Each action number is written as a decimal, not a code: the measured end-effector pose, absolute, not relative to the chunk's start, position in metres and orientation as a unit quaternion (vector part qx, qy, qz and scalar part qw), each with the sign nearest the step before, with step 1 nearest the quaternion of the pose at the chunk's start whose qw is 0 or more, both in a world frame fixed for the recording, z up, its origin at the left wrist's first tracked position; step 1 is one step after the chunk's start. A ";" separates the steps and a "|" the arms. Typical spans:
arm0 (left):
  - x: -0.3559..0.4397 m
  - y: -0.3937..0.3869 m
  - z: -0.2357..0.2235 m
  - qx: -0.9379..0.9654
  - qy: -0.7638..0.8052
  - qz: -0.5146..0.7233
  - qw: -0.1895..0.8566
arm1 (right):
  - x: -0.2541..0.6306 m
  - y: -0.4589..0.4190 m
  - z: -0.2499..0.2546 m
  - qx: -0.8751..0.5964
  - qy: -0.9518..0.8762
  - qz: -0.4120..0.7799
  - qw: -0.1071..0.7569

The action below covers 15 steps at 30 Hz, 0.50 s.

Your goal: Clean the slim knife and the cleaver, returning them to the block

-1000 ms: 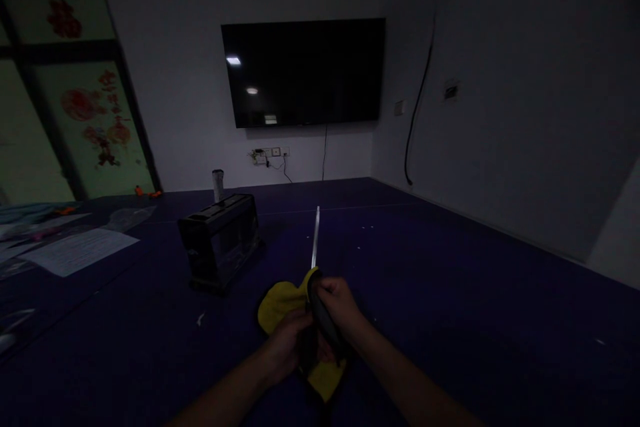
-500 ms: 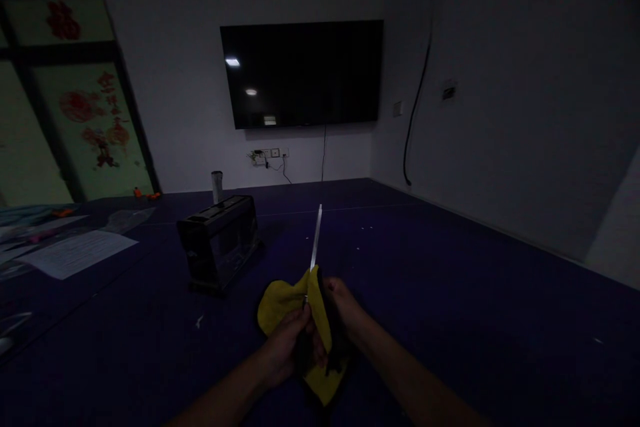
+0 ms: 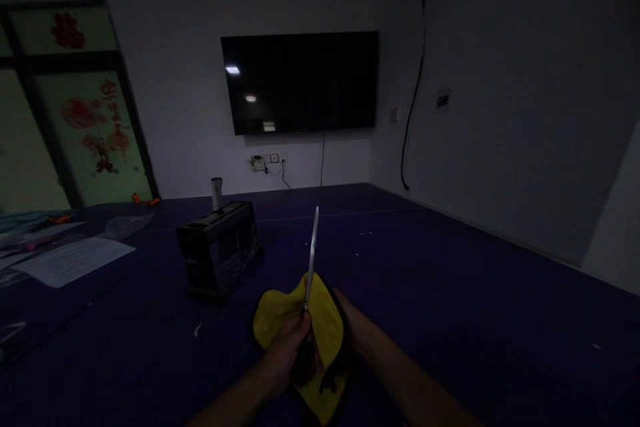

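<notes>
Left hand (image 3: 290, 341) grasping 1 slim metallic rod (image 3: 313, 250) at its lower end, 1 yellow cloth (image 3: 327, 328) spread wider than earlier, right hand (image 3: 351, 317) partly behind it, grip hidden

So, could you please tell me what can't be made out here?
In the head view:
Right hand's grip: fingers hidden behind the yellow cloth.
Slim shiny rod: lower end covered by the left hand's grip.
Paper sheet: writing too small and dim.
Black cable: upper end cut off by top edge.

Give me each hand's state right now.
Left hand: closed on the metal rod near its base.
Right hand: partly hidden behind the yellow cloth; grip cannot be told.
</notes>
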<state>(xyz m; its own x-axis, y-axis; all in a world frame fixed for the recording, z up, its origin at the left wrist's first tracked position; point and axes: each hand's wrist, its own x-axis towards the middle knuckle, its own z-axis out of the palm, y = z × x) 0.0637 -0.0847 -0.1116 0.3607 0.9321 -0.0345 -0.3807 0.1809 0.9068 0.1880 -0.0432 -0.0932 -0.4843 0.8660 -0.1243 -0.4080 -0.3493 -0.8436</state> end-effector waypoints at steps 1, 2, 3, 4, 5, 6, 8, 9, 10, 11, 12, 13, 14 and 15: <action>0.064 -0.085 -0.111 0.444 0.326 0.481 0.683 | 0.188 -0.044 -0.092 -0.292 -0.405 0.755 0.425; 0.064 -0.085 -0.111 0.453 0.332 0.486 0.670 | 0.188 -0.044 -0.091 -0.293 -0.419 0.742 0.433; 0.064 -0.085 -0.111 0.462 0.335 0.490 0.659 | 0.188 -0.044 -0.091 -0.296 -0.432 0.731 0.438; 0.063 -0.084 -0.112 0.471 0.335 0.492 0.651 | 0.188 -0.043 -0.090 -0.300 -0.444 0.720 0.441; 0.063 -0.084 -0.113 0.480 0.334 0.493 0.644 | 0.188 -0.042 -0.091 -0.304 -0.454 0.709 0.445; 0.062 -0.083 -0.114 0.487 0.333 0.494 0.639 | 0.188 -0.041 -0.091 -0.308 -0.464 0.698 0.451; 0.062 -0.080 -0.117 0.496 0.338 0.498 0.626 | 0.187 -0.038 -0.093 -0.316 -0.478 0.673 0.468; 0.062 -0.079 -0.118 0.500 0.345 0.500 0.617 | 0.187 -0.037 -0.094 -0.319 -0.483 0.662 0.476; 0.062 -0.079 -0.120 0.504 0.354 0.503 0.607 | 0.186 -0.036 -0.095 -0.323 -0.488 0.651 0.484; 0.062 -0.078 -0.121 0.506 0.364 0.504 0.597 | 0.186 -0.035 -0.096 -0.326 -0.492 0.641 0.490; 0.063 -0.078 -0.122 0.507 0.375 0.503 0.591 | 0.186 -0.034 -0.097 -0.331 -0.496 0.632 0.496; 0.064 -0.078 -0.123 0.506 0.386 0.498 0.589 | 0.187 -0.033 -0.097 -0.335 -0.497 0.624 0.501; 0.064 -0.079 -0.124 0.506 0.394 0.490 0.590 | 0.187 -0.032 -0.098 -0.340 -0.498 0.616 0.507; 0.065 -0.079 -0.124 0.507 0.398 0.481 0.594 | 0.187 -0.031 -0.099 -0.344 -0.497 0.610 0.512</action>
<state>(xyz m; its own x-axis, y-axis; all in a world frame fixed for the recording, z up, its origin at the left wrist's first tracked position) 0.0645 -0.0792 -0.1239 0.2206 0.9752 0.0162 -0.1682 0.0217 0.9855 0.1873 -0.0310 -0.0986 -0.2395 0.9668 0.0892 -0.2823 0.0186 -0.9591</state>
